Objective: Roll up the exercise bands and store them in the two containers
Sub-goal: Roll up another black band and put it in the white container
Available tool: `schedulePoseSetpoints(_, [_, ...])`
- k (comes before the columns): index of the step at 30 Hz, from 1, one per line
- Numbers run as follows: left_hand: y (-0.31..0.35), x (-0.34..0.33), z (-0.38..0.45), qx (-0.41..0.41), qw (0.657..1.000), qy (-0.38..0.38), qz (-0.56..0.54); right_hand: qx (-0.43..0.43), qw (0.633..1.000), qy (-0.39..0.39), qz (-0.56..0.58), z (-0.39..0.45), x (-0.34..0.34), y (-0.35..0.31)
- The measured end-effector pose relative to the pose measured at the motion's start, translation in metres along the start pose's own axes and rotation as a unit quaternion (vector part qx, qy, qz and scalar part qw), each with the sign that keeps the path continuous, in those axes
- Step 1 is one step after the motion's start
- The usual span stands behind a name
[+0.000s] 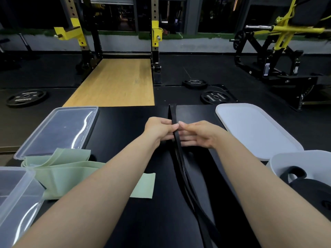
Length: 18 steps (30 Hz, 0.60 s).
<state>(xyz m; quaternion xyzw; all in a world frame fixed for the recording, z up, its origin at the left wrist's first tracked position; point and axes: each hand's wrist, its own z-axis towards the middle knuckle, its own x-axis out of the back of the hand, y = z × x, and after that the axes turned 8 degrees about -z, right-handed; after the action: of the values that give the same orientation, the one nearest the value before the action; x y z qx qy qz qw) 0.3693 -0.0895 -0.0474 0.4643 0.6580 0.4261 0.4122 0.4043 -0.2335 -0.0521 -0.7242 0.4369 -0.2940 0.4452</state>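
Clear tub (16,197) lower left, waiting. Centre frame, left hand (159,130) and right hand (198,134) pinching black band (176,140), unrolled. Springy, could slip free. Green band (71,169) loose lower left.

black exercise band (176,140): long, narrow, doubled, stretched lengthwise down the middle of the dark surface. pale green band (71,173): wide, flat, loosely folded at left. clear container (16,196) at near left, white container (300,165) at near right with something black inside.
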Motion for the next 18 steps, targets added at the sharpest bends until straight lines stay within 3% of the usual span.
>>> schedulePoseSetpoints(6, [0.012, -0.002, 0.006, -0.026, 0.999, 0.011, -0.042, -0.009, 0.996, -0.087, -0.002, -0.013, -0.001, 0.008])
schedulePoseSetpoints(13, [0.011, -0.004, 0.006, 0.0, 0.998, 0.016, -0.066, 0.01, 1.0, -0.021, 0.011, -0.016, -0.007, 0.014])
schedulePoseSetpoints(18, [-0.001, 0.008, -0.008, 0.033, 0.999, -0.001, -0.003, 0.024, 0.997, 0.052, 0.049, -0.01, -0.006, 0.011])
